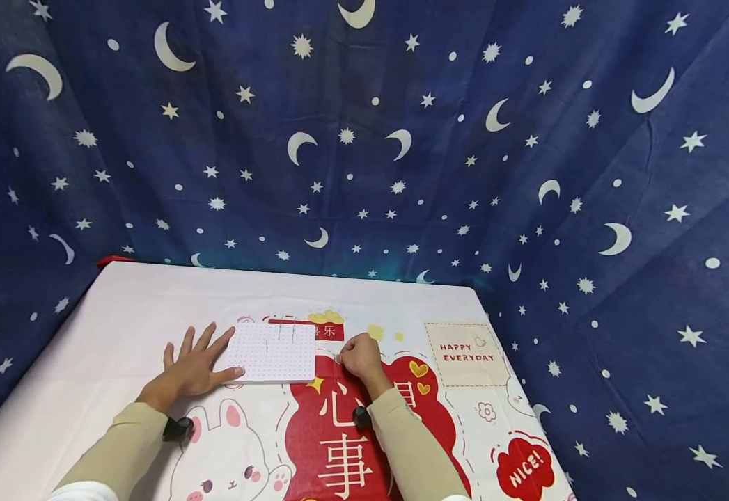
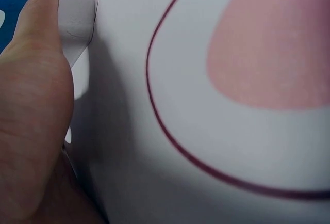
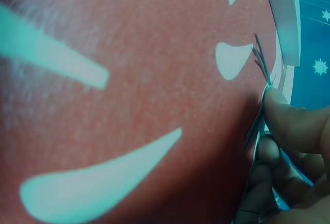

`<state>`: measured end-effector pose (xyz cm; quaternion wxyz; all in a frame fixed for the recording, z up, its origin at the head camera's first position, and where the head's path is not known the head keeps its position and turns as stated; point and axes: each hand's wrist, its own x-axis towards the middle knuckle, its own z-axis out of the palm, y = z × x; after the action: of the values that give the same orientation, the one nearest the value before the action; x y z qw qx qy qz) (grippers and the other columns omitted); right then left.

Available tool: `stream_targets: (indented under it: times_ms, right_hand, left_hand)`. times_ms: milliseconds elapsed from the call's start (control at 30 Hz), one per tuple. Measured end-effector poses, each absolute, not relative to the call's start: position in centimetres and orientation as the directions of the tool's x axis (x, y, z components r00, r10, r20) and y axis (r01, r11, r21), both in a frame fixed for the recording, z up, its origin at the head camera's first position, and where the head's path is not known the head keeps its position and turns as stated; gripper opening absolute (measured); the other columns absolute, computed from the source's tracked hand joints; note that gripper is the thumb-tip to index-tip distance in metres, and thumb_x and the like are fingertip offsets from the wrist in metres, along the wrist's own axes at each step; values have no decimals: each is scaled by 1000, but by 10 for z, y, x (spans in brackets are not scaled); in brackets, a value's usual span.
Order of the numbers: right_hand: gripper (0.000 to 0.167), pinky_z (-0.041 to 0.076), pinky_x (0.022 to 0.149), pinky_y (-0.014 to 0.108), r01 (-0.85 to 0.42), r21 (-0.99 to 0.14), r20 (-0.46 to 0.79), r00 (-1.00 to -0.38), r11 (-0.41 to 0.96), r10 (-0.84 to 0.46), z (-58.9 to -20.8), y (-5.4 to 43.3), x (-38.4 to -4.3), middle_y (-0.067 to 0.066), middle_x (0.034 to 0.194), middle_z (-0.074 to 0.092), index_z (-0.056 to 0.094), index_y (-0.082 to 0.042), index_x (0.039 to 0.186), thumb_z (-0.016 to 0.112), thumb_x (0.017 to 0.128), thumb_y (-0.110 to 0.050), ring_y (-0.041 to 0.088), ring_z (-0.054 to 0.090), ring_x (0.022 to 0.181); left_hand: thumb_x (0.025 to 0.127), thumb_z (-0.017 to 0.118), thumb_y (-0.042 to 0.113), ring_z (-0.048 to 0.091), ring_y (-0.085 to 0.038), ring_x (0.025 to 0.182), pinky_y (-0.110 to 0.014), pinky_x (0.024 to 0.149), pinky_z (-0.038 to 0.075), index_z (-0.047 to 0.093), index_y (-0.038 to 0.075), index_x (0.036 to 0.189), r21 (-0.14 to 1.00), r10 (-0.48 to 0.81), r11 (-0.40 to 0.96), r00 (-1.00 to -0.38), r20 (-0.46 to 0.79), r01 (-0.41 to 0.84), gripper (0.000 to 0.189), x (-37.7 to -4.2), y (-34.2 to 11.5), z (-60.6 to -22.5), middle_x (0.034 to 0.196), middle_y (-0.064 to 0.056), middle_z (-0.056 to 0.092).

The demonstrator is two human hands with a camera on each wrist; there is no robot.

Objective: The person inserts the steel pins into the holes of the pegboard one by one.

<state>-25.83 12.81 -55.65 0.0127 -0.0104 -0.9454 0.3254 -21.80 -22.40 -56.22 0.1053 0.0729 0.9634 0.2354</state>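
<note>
From the head, your left hand (image 1: pixel 193 369), fingers spread, touches the left edge of the dotted white board (image 1: pixel 270 363) on the printed tablecloth (image 1: pixel 151 299); from the left wrist, it meets the board's side; from the right wrist, your right hand (image 3: pixel 304 136) pinches thin dark strands (image 3: pixel 264 68).
</note>
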Motion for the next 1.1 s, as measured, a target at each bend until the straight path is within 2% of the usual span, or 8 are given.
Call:
stream_targets:
  times_ms: [133, 300, 367, 500, 600, 767, 967, 1100]
  right_hand:
    - [31, 48, 59, 30, -38, -526, 21, -999, 849, -31, -557, 121, -257, 2, 56, 63, 66, -8, 57, 80, 85, -9, 15, 56, 60]
    - [33, 58, 76, 43, -73, -384, -21, -996, 920, -88, -553, 119, -256, 3, 65, 62, 63, -10, 61, 75, 92, -14, 25, 65, 76]
    - [33, 58, 78, 44, -94, -360, -24, -994, 928, -110, -551, 119, -255, 2, 67, 62, 63, -12, 62, 75, 93, -16, 25, 65, 80]
    - [38, 50, 60, 35, -129, -407, 1, -990, 904, -141, -548, 120, -255, 2, 57, 55, 57, -9, 56, 73, 91, -8, 22, 57, 63]
    - [41, 39, 53, 27, -128, -465, -15, -988, 876, -152, -547, 122, -256, -1, 52, 46, 52, -10, 55, 72, 91, -6, 15, 45, 54]
    - [34, 38, 56, 26, -151, -500, -3, -984, 853, -176, -548, 124, -255, -2, 57, 49, 56, -9, 62, 72, 92, -6, 12, 44, 57]
    - [25, 42, 62, 28, -192, -491, -9, -974, 850, -225, -551, 131, -254, 2, 67, 55, 57, -9, 73, 71, 92, -5, 14, 48, 64]
    - [6, 47, 70, 31, -200, -560, -13, -968, 804, -250, -549, 139, -257, 7, 79, 64, 66, -3, 87, 67, 93, -1, 16, 54, 73]
  left_hand:
    - [87, 63, 75, -5, -65, 154, -85, 113, -9, 26, 19, 164, 471, 184, 878, -969, -167, 85, 102, -215, -227, -563, 172, -30, 8]
    - [84, 63, 78, -8, -64, 154, -84, 113, -14, 25, 22, 165, 493, 179, 867, -968, -176, 71, 105, -217, -225, -565, 172, -29, 7]
    - [83, 61, 82, -8, -63, 154, -84, 114, -16, 25, 23, 165, 495, 173, 866, -970, -173, 66, 107, -217, -226, -567, 172, -29, 6]
    - [81, 59, 85, -8, -63, 155, -83, 114, -16, 25, 24, 165, 508, 177, 858, -971, -160, 73, 109, -216, -228, -569, 172, -29, 7]
    - [82, 61, 82, -8, -64, 154, -84, 114, -15, 26, 22, 165, 510, 174, 857, -971, -164, 68, 108, -216, -228, -568, 172, -29, 7]
    - [84, 67, 75, -6, -66, 153, -84, 114, -13, 29, 15, 163, 502, 160, 863, -972, -170, 54, 106, -213, -227, -563, 171, -31, 8]
    - [85, 65, 75, -5, -65, 153, -85, 114, -10, 29, 16, 163, 478, 160, 876, -971, -179, 56, 105, -211, -226, -565, 171, -30, 9]
    - [85, 65, 76, -5, -64, 154, -84, 115, -11, 28, 17, 164, 470, 159, 881, -971, -177, 59, 105, -215, -224, -564, 172, -29, 8]
